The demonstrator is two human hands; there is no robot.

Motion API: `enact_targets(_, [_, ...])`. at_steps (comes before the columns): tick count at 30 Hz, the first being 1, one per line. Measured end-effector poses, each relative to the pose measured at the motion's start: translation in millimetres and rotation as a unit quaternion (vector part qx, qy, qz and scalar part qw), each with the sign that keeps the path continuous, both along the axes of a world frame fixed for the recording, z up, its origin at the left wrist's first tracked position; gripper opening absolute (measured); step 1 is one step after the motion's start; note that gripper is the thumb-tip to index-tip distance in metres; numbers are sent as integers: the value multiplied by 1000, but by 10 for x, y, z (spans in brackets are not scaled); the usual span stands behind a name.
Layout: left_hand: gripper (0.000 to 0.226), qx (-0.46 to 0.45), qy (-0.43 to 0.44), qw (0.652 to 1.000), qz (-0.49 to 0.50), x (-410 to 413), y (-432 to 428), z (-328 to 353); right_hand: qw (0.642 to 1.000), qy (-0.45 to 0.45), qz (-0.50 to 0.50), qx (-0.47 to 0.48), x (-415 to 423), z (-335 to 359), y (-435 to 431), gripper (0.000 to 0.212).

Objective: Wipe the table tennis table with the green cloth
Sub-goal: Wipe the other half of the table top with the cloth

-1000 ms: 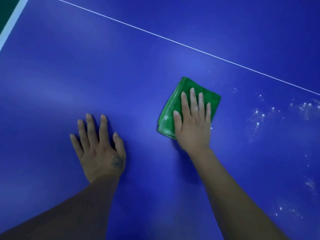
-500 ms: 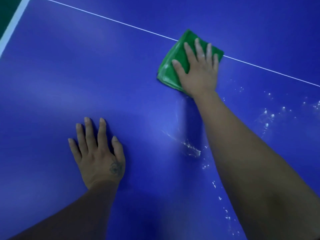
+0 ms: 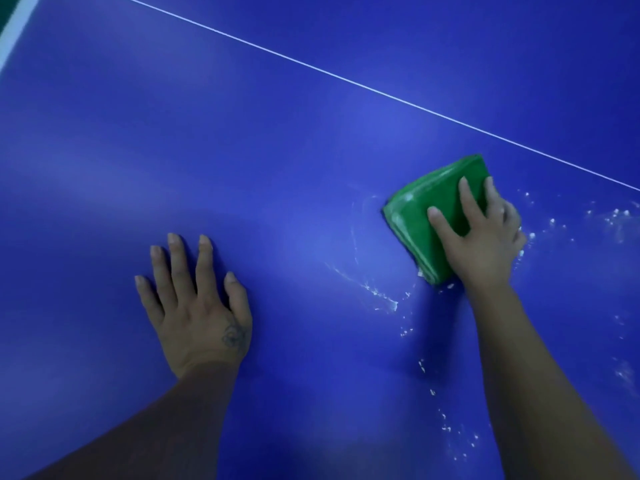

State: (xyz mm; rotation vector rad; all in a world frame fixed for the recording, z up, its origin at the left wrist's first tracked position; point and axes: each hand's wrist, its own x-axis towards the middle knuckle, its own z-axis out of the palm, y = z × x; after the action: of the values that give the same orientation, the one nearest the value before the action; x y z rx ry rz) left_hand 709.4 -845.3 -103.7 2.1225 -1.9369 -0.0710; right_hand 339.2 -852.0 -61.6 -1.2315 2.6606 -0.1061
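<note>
The folded green cloth (image 3: 424,211) lies on the blue table tennis table (image 3: 242,150), right of centre, just below the thin white centre line (image 3: 346,79). My right hand (image 3: 481,244) presses down on the cloth with thumb and fingers spread over its right half; the outer fingers bend a little at the cloth's right edge. My left hand (image 3: 197,306) rests flat on the bare table at lower left, fingers straight and spread, well apart from the cloth.
White smears and specks (image 3: 381,296) streak the surface left of and below the cloth, and more specks (image 3: 616,216) dot the right side. The table's white edge stripe (image 3: 14,32) runs along the far left corner.
My right hand has dragged the cloth back from the white line, toward me and to the right. The left hand has stayed in place.
</note>
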Motion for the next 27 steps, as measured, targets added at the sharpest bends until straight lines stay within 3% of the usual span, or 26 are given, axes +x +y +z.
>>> enact_targets(5, [63, 5, -6, 1000, 2, -5, 3, -4, 999, 44, -18, -21, 119, -195, -738, 84])
enact_targets(10, [65, 16, -9, 1000, 5, -12, 3, 8, 997, 63, -51, -5, 745, -342, -1129, 83])
enact_targets(19, [64, 3, -5, 1000, 3, -14, 15, 7, 985, 56, 151, -66, 1495, -314, 337, 76])
enact_targets(21, [63, -3, -6, 1000, 3, -17, 28, 3, 985, 40, 154, -63, 1532, -306, 681, 76])
enact_targets(27, [62, -9, -6, 1000, 0, -36, 33, 22, 991, 55, 124, -16, 1579, -276, 203, 85])
